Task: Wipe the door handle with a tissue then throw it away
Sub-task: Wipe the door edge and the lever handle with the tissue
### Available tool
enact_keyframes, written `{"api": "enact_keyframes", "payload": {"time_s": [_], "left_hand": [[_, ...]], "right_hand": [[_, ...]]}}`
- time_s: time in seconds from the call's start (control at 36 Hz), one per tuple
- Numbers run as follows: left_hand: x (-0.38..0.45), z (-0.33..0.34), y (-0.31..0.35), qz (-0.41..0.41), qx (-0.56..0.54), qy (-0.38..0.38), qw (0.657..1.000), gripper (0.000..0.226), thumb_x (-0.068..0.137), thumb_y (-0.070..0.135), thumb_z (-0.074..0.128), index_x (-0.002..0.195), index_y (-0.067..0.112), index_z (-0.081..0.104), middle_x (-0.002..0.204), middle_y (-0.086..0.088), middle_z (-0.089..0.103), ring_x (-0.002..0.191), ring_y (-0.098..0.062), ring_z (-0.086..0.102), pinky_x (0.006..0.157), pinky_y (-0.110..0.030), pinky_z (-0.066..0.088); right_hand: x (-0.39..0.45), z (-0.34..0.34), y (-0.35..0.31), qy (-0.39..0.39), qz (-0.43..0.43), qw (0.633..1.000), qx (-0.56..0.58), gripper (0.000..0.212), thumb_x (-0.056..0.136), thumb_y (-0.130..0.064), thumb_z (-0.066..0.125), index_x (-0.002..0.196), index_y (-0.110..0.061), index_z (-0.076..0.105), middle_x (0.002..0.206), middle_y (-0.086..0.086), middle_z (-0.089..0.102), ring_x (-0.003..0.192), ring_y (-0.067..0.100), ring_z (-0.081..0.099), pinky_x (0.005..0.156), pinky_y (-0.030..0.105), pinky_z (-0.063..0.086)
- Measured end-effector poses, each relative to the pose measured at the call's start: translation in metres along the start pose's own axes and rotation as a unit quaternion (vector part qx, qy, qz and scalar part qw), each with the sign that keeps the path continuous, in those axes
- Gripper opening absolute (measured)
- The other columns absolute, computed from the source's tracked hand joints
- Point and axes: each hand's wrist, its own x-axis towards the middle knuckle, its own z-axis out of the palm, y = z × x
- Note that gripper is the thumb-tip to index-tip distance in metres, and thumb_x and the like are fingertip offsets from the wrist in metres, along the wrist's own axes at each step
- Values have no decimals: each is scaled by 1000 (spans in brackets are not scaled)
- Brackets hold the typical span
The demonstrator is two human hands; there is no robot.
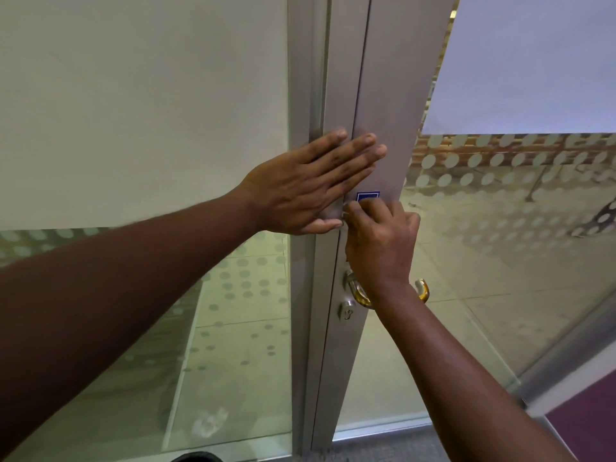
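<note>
My left hand (pixel 310 188) lies flat and open against the grey door stile (pixel 383 95), fingers spread and pointing up to the right. Just below it, my right hand (pixel 383 241) is curled with its fingertips pressed to the stile beside a small blue sticker (pixel 368 196). A thin pale edge, seemingly the tissue (pixel 346 208), peeks out at those fingertips; the rest is hidden in the hand. The shiny metal door handle (pixel 357 291) sits under my right wrist, which covers its middle. Only its two curved ends show.
A keyhole cylinder (pixel 348 311) sits below the handle. Frosted, dotted glass panels flank the stile on the left (pixel 143 111) and right (pixel 516 195). Grey carpet (pixel 383 448) lies at the bottom, with a purple surface (pixel 586 418) at the lower right.
</note>
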Motion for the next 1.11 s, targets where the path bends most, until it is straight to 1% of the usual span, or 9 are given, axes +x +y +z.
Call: {"api": "enact_keyframes", "payload": {"time_s": [0.19, 0.31, 0.39, 0.42, 0.5, 0.67, 0.81, 0.97, 1.11], "left_hand": [[0, -3, -2, -2, -9, -5, 1000, 92, 104, 67, 6, 163, -3, 5, 171, -23, 5, 159, -36, 7, 130, -48, 9], [0, -2, 0, 0, -7, -7, 1000, 92, 104, 67, 6, 163, -3, 5, 171, -23, 6, 159, -37, 8, 129, -48, 11], [-1, -2, 0, 0, -2, -9, 1000, 91, 104, 67, 9, 163, -2, 7, 171, -23, 6, 159, -37, 9, 130, -49, 14], [-1, -2, 0, 0, -2, -8, 1000, 90, 104, 67, 10, 163, -2, 7, 171, -23, 7, 159, -37, 9, 129, -49, 15], [0, -2, 0, -1, 0, -6, 1000, 90, 105, 66, 11, 163, -2, 7, 171, -23, 7, 159, -37, 10, 129, -49, 15], [0, -2, -1, 1, 4, -4, 1000, 90, 105, 66, 13, 163, -3, 8, 171, -24, 7, 159, -37, 9, 130, -49, 13], [0, -3, -1, 0, 4, -8, 1000, 91, 105, 66, 10, 163, -3, 7, 171, -23, 6, 159, -37, 9, 130, -48, 14], [0, -5, -1, -3, -10, -17, 1000, 91, 105, 67, 7, 163, -3, 6, 171, -23, 5, 159, -37, 8, 130, -48, 14], [0, -4, 0, 2, -2, -15, 1000, 91, 105, 66, 8, 163, -3, 6, 171, -24, 5, 159, -37, 8, 130, -48, 14]], "right_hand": [[-22, 5, 7, -73, -6, 997, 10, 30, 80, -22, 82, 107, -12, 74, 102, 7, 73, 90, 30, 62, 71, 38, 42], [-15, -6, 16, -81, 25, 989, 123, 28, 80, -11, 79, 107, -9, 74, 100, 10, 71, 90, 28, 65, 74, 38, 54], [-6, -15, 23, -32, 54, 981, 182, 24, 83, -4, 75, 106, -10, 71, 101, 7, 66, 89, 10, 59, 77, 11, 48], [-3, -17, 24, -17, 56, 980, 188, 22, 85, -5, 73, 107, -11, 70, 102, 7, 65, 88, 8, 58, 74, 10, 48], [5, -18, 21, -8, 38, 979, 201, 24, 90, -6, 69, 114, -10, 69, 105, 8, 63, 88, 12, 59, 71, 24, 54], [3, -8, 13, -73, -28, 988, 134, 31, 90, -6, 70, 121, -3, 68, 105, 15, 66, 83, 24, 65, 67, 34, 59], [-7, -2, 10, -92, 28, 985, 145, 25, 95, -24, 66, 113, -7, 69, 99, 11, 65, 86, 22, 60, 67, 38, 58], [-23, 4, 10, -60, -13, 997, 53, 36, 75, -11, 85, 110, -10, 74, 98, 15, 70, 87, 33, 64, 65, 40, 52], [-23, -2, 20, -107, 24, 985, 132, 32, 81, -12, 78, 113, -10, 73, 105, 11, 68, 99, 26, 62, 79, 40, 59]]}}
